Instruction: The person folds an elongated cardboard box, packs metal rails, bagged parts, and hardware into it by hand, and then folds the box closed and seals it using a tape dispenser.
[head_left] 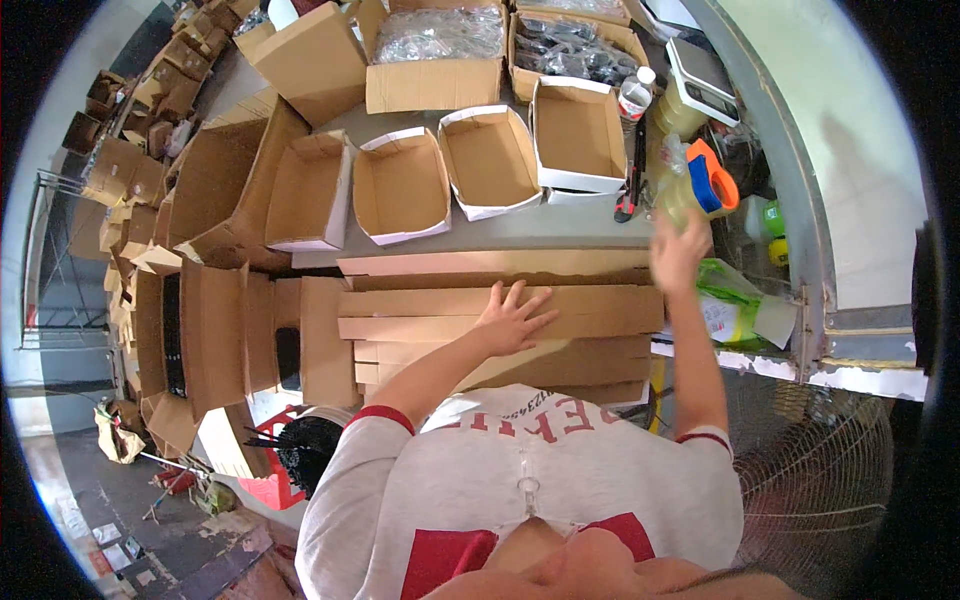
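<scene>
My left hand lies on a folded cardboard carton, its fingers spread across the closed flaps. At the right end of the carton my right hand is raised and smeared by motion. Just beyond its fingertips is an orange and blue tape dispenser with a yellowish tape roll. Whether my right fingers touch the roll or grip anything cannot be made out.
Several shallow open boxes stand in a row behind the carton. A red and black utility knife, a bottle and a white scale are at right. Open cartons stand left; a bag-filled carton is at back.
</scene>
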